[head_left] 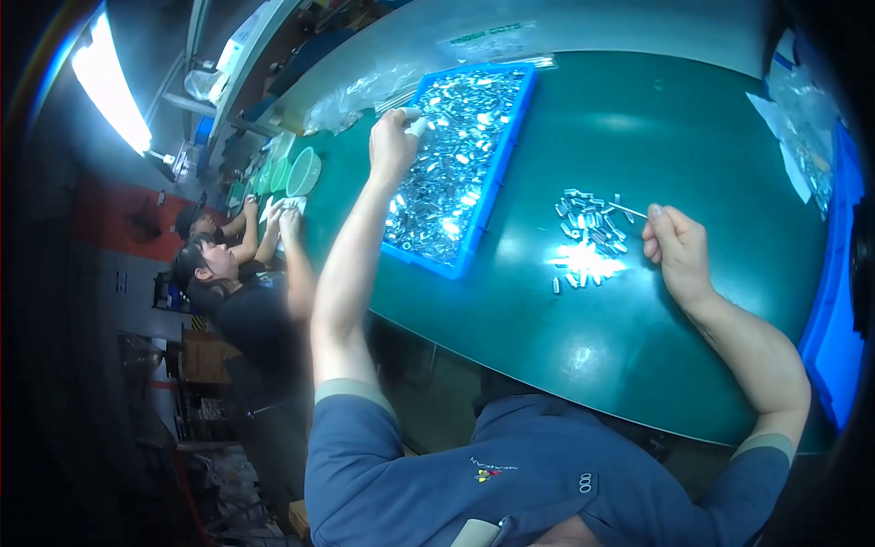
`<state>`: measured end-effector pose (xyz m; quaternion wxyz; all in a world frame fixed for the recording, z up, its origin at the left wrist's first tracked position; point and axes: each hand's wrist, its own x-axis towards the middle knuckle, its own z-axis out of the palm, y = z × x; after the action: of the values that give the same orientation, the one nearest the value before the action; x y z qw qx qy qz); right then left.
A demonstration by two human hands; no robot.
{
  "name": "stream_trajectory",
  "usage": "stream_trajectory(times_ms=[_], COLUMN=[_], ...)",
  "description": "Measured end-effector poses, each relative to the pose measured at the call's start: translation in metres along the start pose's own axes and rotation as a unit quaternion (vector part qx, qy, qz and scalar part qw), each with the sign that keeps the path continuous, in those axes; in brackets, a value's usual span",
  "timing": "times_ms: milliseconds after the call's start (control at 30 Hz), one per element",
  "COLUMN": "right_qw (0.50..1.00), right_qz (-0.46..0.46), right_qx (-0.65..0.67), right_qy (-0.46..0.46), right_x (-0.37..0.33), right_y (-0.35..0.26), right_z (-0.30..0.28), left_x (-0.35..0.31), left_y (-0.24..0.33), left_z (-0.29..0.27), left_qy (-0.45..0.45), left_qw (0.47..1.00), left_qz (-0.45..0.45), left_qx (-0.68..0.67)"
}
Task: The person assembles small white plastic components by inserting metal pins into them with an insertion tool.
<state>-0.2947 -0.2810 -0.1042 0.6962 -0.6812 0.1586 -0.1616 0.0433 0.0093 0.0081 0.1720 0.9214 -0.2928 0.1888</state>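
My left hand reaches over the left side of a shallow blue tray filled with small shiny metal cylinders. White covers sit on its fingertips, and the fingers are curled together; anything between them is too small to make out. In my right hand a thin metal rod is pinched between thumb and fingers, pointing left. The rod's tip is at the edge of a loose pile of small metal cylinders lying on the green table. Glare hides part of the pile.
Clear plastic bags lie behind the tray. Green bowls stand at the far left, where two people work along the table. At the right are a blue bin, white paper and a bag of parts.
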Motion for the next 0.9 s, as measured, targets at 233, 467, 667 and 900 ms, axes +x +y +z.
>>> stream_trajectory(times_ms=[233,467,667,900], right_qw=[0.999,0.997,0.997,0.999], right_qz=[0.001,-0.009,-0.003,-0.023], right_qx=[0.041,0.073,0.077,0.048], right_qy=[0.032,0.021,0.023,0.003], right_x=[0.006,0.006,0.004,0.004], right_y=[-0.007,-0.002,-0.004,-0.002], right_z=[-0.004,-0.004,-0.006,-0.006], left_x=[-0.049,-0.072,-0.073,-0.082], left_y=[0.134,0.203,0.215,0.203], left_z=[0.029,0.065,0.072,0.068], left_qy=[-0.144,-0.250,-0.260,-0.293], left_qw=[0.950,0.913,0.888,0.910], left_qz=[0.234,0.302,0.359,0.098], left_qx=[-0.148,-0.116,-0.122,-0.278])
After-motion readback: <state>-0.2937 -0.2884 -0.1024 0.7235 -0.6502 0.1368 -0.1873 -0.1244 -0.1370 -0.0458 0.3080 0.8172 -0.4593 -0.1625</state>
